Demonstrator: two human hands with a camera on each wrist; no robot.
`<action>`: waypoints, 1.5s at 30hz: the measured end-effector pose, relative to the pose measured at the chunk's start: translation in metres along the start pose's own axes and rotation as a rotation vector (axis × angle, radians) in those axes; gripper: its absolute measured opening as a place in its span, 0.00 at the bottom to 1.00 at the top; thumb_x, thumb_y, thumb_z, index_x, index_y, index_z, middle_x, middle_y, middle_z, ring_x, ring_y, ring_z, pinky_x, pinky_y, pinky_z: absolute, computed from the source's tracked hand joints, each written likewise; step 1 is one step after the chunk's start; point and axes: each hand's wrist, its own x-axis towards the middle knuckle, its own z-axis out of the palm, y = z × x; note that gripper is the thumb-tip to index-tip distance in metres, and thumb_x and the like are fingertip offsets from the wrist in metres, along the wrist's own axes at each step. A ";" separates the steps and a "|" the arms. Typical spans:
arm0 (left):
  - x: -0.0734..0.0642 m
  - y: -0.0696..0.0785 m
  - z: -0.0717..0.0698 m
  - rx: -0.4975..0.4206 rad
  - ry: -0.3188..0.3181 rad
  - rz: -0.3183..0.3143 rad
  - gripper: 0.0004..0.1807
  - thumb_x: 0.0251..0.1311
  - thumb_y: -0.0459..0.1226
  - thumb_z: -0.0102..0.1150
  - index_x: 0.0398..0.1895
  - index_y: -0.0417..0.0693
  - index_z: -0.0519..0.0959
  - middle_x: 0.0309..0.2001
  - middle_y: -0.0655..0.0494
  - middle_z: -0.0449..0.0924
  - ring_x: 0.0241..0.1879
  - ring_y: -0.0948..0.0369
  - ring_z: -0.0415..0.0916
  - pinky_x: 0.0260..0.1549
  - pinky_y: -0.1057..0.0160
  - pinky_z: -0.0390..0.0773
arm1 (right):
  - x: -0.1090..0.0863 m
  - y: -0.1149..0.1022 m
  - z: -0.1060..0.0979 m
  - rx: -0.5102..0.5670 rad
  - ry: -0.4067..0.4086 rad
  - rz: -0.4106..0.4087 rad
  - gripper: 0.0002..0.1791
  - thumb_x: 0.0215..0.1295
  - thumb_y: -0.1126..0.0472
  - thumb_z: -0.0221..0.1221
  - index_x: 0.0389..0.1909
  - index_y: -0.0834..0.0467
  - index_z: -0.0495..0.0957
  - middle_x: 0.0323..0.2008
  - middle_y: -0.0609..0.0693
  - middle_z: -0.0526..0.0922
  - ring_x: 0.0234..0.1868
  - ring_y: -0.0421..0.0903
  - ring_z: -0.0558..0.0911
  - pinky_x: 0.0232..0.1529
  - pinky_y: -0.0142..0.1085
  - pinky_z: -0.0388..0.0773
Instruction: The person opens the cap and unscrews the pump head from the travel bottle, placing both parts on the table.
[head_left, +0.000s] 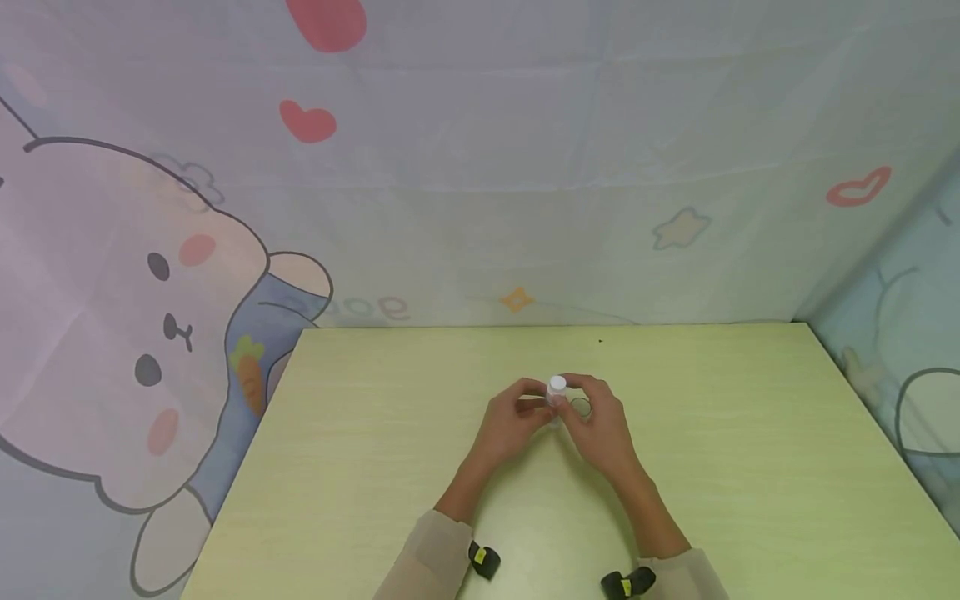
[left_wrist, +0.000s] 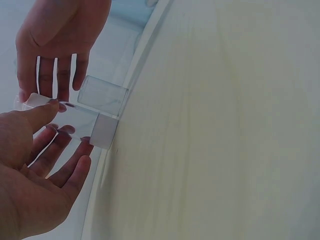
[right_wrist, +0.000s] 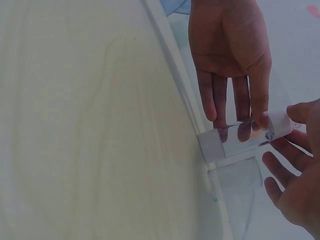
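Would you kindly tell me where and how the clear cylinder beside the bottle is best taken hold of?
I would probably grip the clear cylinder by its side wall near the upper rim, coming from above and the person's right. It stands upright with straight, round walls, lower than the bottle, which stands close on its left.

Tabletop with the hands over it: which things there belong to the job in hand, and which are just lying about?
In the job:
clear bottle, white cap uppermost
left hand and right hand, both holding the bottle
clear cylinder beside the bottle, probably

Just about:
dark speck near the far edge
printed backdrop behind
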 end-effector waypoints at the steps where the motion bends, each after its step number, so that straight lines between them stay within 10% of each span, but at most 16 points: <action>1: 0.000 0.000 0.000 0.001 0.001 0.003 0.14 0.69 0.42 0.72 0.54 0.54 0.83 0.61 0.53 0.84 0.58 0.51 0.85 0.54 0.52 0.86 | 0.000 0.000 0.000 0.006 0.001 0.004 0.20 0.76 0.53 0.66 0.61 0.58 0.81 0.59 0.56 0.83 0.65 0.59 0.77 0.63 0.63 0.73; 45: -0.001 0.000 -0.001 0.003 -0.016 -0.009 0.15 0.69 0.44 0.72 0.55 0.57 0.83 0.60 0.57 0.84 0.59 0.54 0.85 0.53 0.57 0.86 | 0.000 0.001 -0.003 -0.003 -0.018 0.050 0.21 0.75 0.50 0.67 0.60 0.57 0.81 0.59 0.55 0.82 0.66 0.59 0.76 0.65 0.63 0.72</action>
